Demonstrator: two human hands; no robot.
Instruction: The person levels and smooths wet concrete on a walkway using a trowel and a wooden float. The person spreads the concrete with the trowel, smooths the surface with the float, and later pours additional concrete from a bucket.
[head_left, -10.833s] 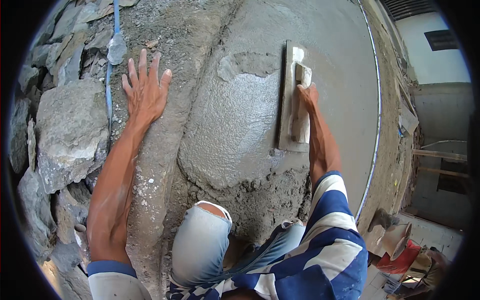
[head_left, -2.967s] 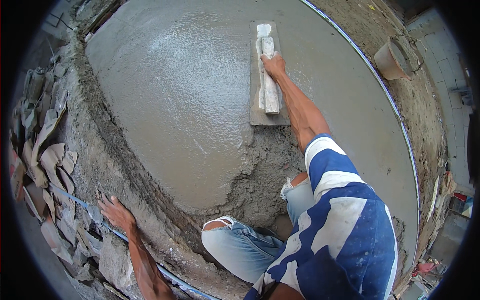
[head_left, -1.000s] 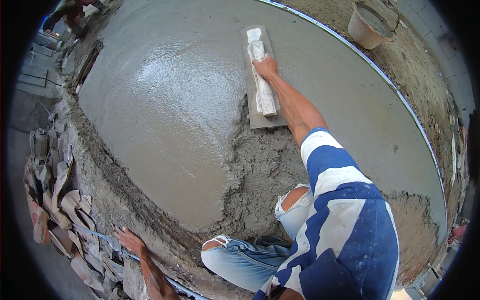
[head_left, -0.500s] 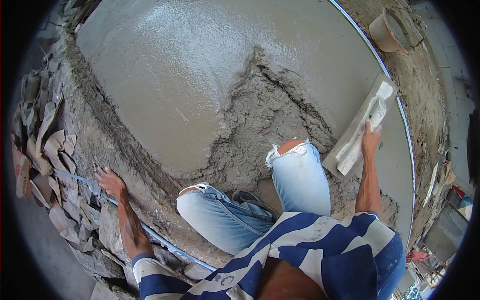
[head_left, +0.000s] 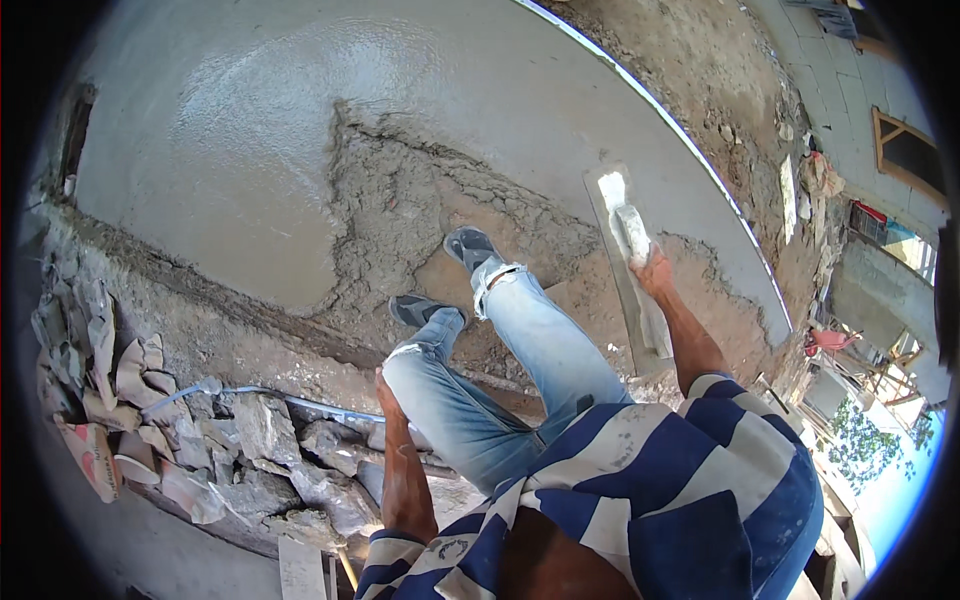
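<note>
My right hand is closed round the pale, cement-crusted handle of a long rectangular plastering float. The float is held beside my right leg, above the edge of the wet concrete. My left hand rests against the outer side of my left knee, holding nothing; its fingers are partly hidden there. Smooth, shiny wet concrete spreads ahead of me. Nearer my feet lies a rough, lumpy patch of concrete beside bare brown ground.
A pale straight edge strip borders the slab on the right, with bare soil beyond it. Broken stones and torn paper sacks are heaped at the left. A blue hose crosses the stones.
I have risen from a squat, and my sandalled feet now show. My left hand has moved from the rough ledge to my knee. The float is still in my right hand.
</note>
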